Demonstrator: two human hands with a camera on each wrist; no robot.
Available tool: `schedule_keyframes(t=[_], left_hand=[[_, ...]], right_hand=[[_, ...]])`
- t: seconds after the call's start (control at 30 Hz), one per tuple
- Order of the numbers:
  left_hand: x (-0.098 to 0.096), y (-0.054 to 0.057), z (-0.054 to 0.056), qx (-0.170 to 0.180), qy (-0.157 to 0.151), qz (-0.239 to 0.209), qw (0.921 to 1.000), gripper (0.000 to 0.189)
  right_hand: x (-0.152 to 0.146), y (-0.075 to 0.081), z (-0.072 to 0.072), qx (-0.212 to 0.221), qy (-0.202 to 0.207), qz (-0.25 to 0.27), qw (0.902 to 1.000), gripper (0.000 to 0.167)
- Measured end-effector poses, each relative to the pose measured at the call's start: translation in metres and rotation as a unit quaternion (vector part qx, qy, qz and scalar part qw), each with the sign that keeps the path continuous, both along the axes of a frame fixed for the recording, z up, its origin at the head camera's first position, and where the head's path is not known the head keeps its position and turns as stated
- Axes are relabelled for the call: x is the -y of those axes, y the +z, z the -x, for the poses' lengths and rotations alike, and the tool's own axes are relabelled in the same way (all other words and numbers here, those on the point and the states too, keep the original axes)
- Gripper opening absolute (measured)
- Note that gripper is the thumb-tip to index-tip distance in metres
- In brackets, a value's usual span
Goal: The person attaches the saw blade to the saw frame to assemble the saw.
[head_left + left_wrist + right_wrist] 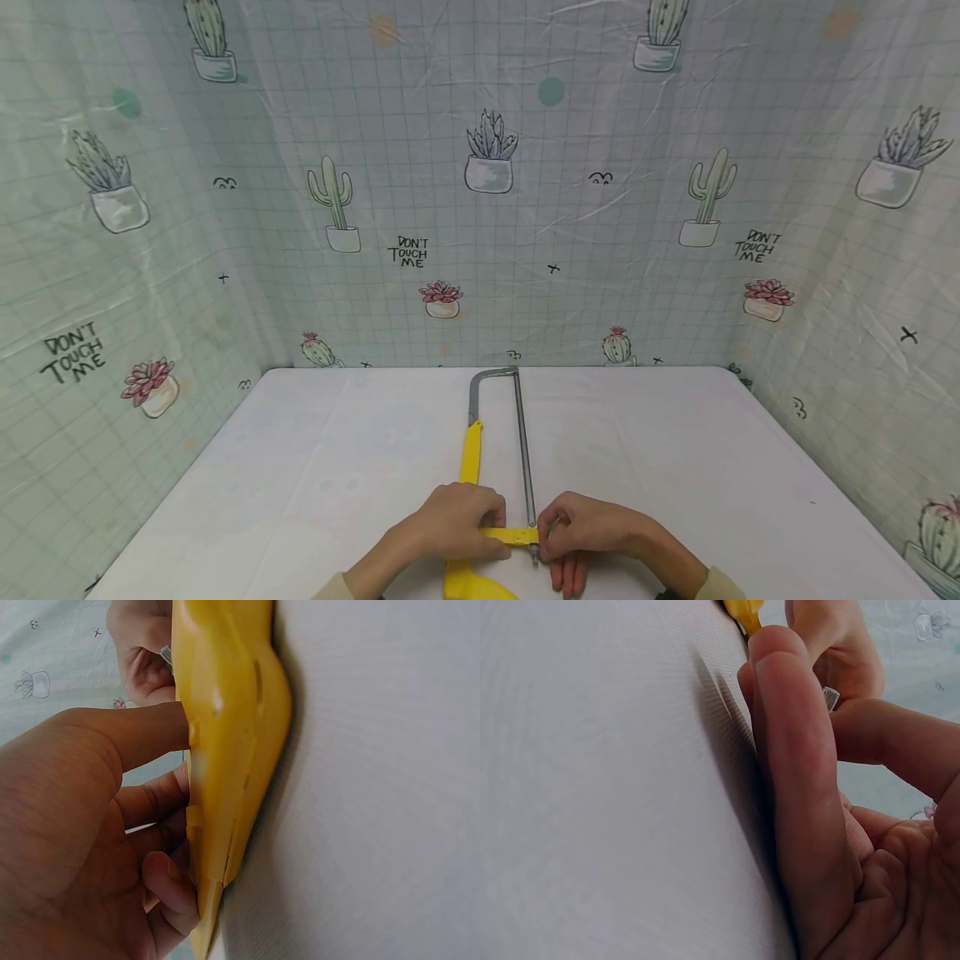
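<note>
A hacksaw lies on the white table, its yellow grip end [476, 586] towards me and its grey metal bow [491, 373] at the far end. My left hand [461, 521] holds the yellow frame just ahead of the handle. In the left wrist view, its thumb and fingers bear on the side of the yellow handle [229, 742]. The blade side [525, 450] runs along the right. My right hand [592, 533] pinches at the right end of the yellow crosspiece [513, 536], beside a small metal tension screw [535, 557]. Its fingers hide the exact contact.
The white tabletop [337, 475] extends around the saw on both sides. Behind and beside it hangs a pale gridded sheet [555, 208] printed with potted cacti.
</note>
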State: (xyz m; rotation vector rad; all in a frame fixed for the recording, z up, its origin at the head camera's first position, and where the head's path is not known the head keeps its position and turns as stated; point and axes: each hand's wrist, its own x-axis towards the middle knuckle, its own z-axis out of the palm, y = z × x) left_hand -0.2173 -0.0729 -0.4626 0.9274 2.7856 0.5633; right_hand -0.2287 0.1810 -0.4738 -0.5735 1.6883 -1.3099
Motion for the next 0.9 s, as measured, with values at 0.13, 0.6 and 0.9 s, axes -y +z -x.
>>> schedule_keyframes(t=[0.13,0.6,0.9], left_hand=[[-0.0004,0.0005,-0.0003,0.000,0.002,0.002,1.0000,0.025],[-0.0009,0.0034,-0.0028,-0.004,0.007,0.006,1.0000,0.025],[-0.0017,0.0038,-0.0036,0.002,0.007,0.003,1.0000,0.024]], right_hand=[[-0.0018,0.0008,0.0007,0.009,0.012,0.010,0.9998,0.006],[-0.0003,0.0030,-0.0021,-0.006,-0.010,-0.016,0.9998,0.015],[-0.0017,0.0031,-0.0019,-0.001,0.001,-0.014,0.9999,0.011]])
